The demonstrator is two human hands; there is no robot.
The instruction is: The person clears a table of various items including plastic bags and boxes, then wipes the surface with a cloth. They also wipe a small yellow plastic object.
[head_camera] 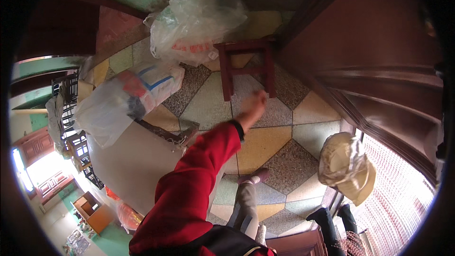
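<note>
My left hand [251,108], blurred and in a red sleeve with a dark cuff, reaches out over the tiled floor. Its fingers look curled, but whether they hold anything is not clear. Just beyond it is a dark red wooden stool [269,74], its legs pointing towards the hand. Against the stool's left side rests a large translucent plastic bag [195,21] with red print. Further left, a second plastic bag [106,110] lies by a printed package [153,83] over the corner of a grey tabletop [131,163]. My right hand is out of view.
Dark red wood panelling [373,42] rises on the right. A beige hat-like cloth item [343,167] is near a bright beaded curtain [394,170]. Another person's dark-clad legs [325,224] show at the lower right. My foot in a purple shoe [261,175] stands on the tiles.
</note>
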